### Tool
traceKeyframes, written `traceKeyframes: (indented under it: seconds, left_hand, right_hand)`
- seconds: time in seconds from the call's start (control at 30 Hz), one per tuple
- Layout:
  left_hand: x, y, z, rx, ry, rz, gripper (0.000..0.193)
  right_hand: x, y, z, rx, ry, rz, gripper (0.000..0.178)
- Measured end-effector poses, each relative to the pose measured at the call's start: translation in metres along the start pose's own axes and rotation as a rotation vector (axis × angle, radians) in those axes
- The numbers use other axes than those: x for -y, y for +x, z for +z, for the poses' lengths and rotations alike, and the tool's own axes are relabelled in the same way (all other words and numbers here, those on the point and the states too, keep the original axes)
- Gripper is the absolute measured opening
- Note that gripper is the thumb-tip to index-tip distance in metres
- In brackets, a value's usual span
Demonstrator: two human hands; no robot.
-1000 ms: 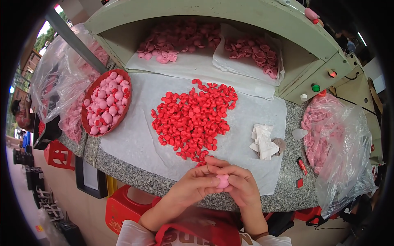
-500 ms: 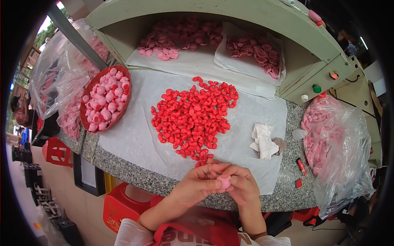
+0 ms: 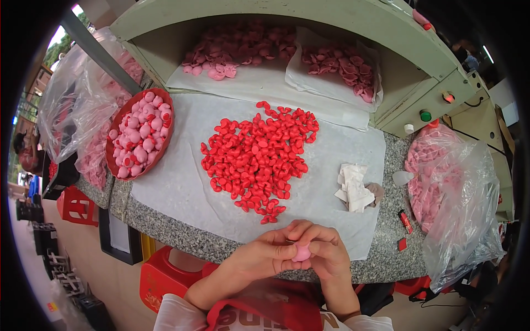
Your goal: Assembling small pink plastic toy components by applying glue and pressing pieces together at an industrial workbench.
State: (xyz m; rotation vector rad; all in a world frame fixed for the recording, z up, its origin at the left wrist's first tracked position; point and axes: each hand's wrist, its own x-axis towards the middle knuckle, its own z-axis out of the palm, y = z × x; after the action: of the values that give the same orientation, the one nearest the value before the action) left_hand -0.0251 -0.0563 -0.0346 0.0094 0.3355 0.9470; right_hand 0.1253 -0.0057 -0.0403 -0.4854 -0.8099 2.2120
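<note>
The two hands meet over the near edge of the worktop, fingers curled in close, and hold one small pink ball between them. The left hand has its thumb against the left side of the ball; the right hand grips it from the right, its fingers bent over the top. How the fingertips behind the ball sit cannot be told.

Just beyond the hands, a wide heap of small red curved pieces lies on a white paper sheet spread over the speckled stone worktop. The heap narrows toward the hands, with a small gap between. To the far left, a red bowl is filled with pink balls, many of them carrying red bits. Right of the heap lies a crumpled white tissue, and farther right, on the bare stone, a small red block near a clear plastic bag with thin pink pieces.

At the far side stands a pale green cabinet with an open recess, where pink pieces are piled in two heaps on white paper.
</note>
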Motion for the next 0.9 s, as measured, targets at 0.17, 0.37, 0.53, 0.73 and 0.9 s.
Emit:
traceKeyframes:
  seconds: [0.17, 0.37, 0.53, 0.73, 0.9]
  left_hand:
    - [0.0024, -0.001, 0.0061, -0.111, 0.032, 0.015, 0.032]
    - [0.0031, -0.0018, 0.0014, -0.076, 0.04, 0.029, 0.032]
    - [0.0017, -0.0016, 0.0023, -0.114, 0.083, 0.011, 0.032]
    - [0.0011, -0.0011, 0.0028, -0.127, 0.108, 0.011, 0.031]
    - [-0.0008, -0.0004, 0.0061, -0.104, 0.112, 0.024, 0.03]
  right_hand:
    - [-0.0008, 0.0002, -0.0033, 0.002, -0.002, 0.0, 0.011]
    - [-0.0017, 0.0011, -0.0023, 0.014, 0.001, -0.001, 0.011]
    - [-0.0011, 0.0016, -0.0025, 0.019, 0.011, 0.003, 0.011]
    - [0.001, 0.0015, -0.0009, -0.02, -0.035, 0.041, 0.014]
    - [-0.0003, 0.0033, -0.0026, -0.016, -0.047, 0.021, 0.015]
